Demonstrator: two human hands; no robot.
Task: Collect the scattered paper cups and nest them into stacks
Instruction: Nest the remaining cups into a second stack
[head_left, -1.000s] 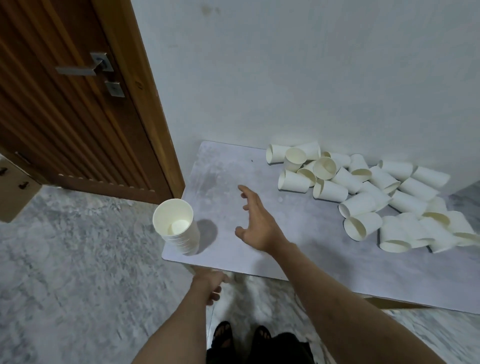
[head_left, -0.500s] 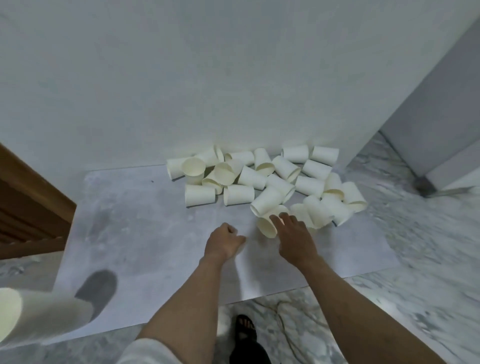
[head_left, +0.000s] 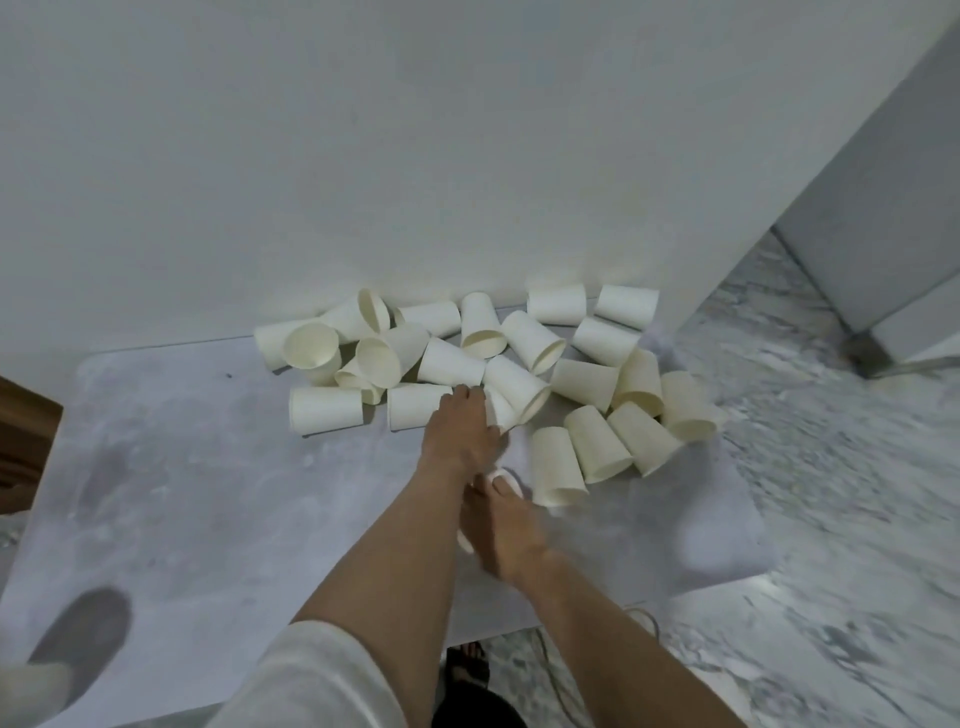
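Note:
Several white paper cups (head_left: 553, 460) lie on their sides in a pile against the wall at the back of a grey tabletop (head_left: 208, 493). My left hand (head_left: 460, 431) reaches into the near edge of the pile, its fingers closed over one lying cup (head_left: 500, 410). Just behind it, my right hand (head_left: 501, 525) grips another cup (head_left: 508, 477); only its rim and a bit of its base show. The stack of nested cups (head_left: 31, 691) is a blur at the bottom left corner.
A white wall (head_left: 467, 156) rises directly behind the pile. The table's right edge drops to a marble floor (head_left: 831, 519). A brown door (head_left: 21, 431) stands at the far left. My feet (head_left: 467, 670) show below the front edge.
The view swung right, off the stack and onto the pile. My right hand picked up a cup and drew back; my left hand moved forward onto another cup.

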